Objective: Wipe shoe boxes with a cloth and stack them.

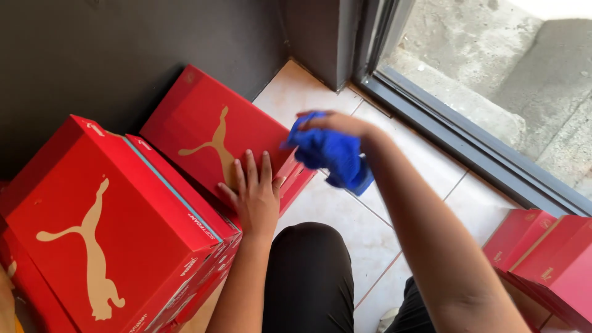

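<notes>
Viewed from the head camera, looking down at a tiled floor (345, 228) beside a dark wall (123, 49)

- Left hand (254, 196): laid flat, fingers spread, palm down on the lid of the tilted red shoebox (209, 126); not clenched, pressing on the lid rather than gripping it
- Right hand (336, 123): closed around a bunched blue cloth (336, 157); cloth hanging below the knuckles, held just above the right-hand corner of the tilted red shoebox, contact with the box not discernible
- Tilted red shoebox: leaning against the dark wall, lid facing up and toward the camera, gold animal figure printed on the lid, partly covered by the left hand
- Stack of red shoeboxes (111, 234): at the left, just beside and partly overlapping the tilted box, top box bearing the same gold figure and a thin light-blue edge strip
- Second group of red shoeboxes (542, 253): at the lower right, well apart from the hands, standing on the floor
- Black-clad knee (308, 271): between the two forearms, low in the frame
- Sliding door frame (468, 148): dark, running diagonally at the upper right, with concrete ground (493, 55) beyond it
</notes>
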